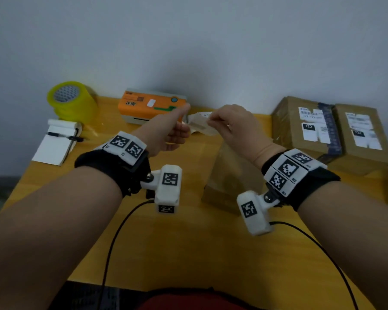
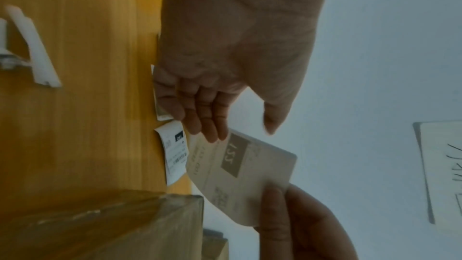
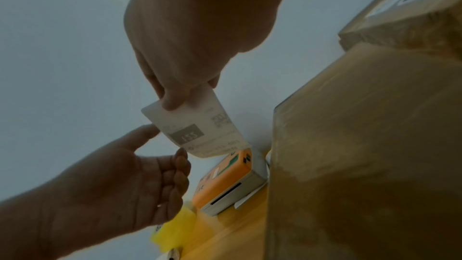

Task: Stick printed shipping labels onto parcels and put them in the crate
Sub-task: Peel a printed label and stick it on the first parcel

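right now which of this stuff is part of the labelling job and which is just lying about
Part of the job:
- shipping label, pinched by the right hand, left hand open at its other end
- unlabelled parcel
- two labelled parcels
- label printer

Lying about:
- yellow tape roll
- notepad with pen

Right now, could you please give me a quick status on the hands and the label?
Right hand pinching the label, held in the air. Left hand open, fingertips at the label's edge. Unlabelled parcel waiting on the table. Nothing in the way.
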